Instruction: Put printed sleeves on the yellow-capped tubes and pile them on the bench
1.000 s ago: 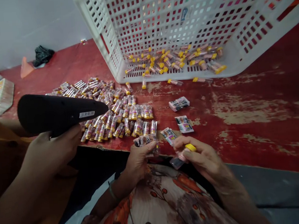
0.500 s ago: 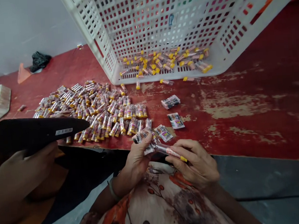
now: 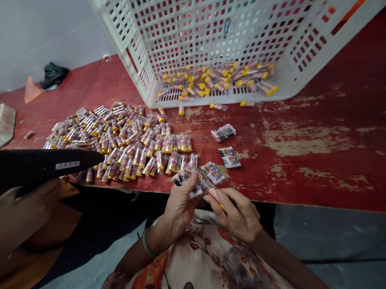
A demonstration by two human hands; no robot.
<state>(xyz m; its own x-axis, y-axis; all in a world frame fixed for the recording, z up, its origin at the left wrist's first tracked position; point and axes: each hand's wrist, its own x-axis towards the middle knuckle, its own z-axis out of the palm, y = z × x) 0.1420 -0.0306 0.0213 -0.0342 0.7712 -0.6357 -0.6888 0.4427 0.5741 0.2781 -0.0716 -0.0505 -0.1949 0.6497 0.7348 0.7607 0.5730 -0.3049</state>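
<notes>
My left hand (image 3: 180, 203) is closed, with the thumb pressing on a small stack of printed labels (image 3: 186, 182) at the table's front edge. My right hand (image 3: 236, 212) has its fingers around a clear tube (image 3: 212, 191) with pink contents and a yellow cap. The tube's far end reaches up against the labels by my left thumb; whether it lies inside one or on top I cannot tell. Just beyond the hands, a printed label (image 3: 214, 172) lies on the table. Two more small stacks, a nearer one (image 3: 229, 157) and a farther one (image 3: 223, 132), sit to the right.
Many labelled tubes (image 3: 127, 144) with yellow caps cover the red table (image 3: 313, 167) at left. A white perforated crate (image 3: 219, 41) on its side holds loose capped tubes (image 3: 208, 79). At left, another person's hand (image 3: 26, 213) is beside a dark heat-gun-like device (image 3: 42, 166).
My right hand has moved left with the tube, closer to my left hand, and now covers more of the cap end. The other person's dark device has shifted left.
</notes>
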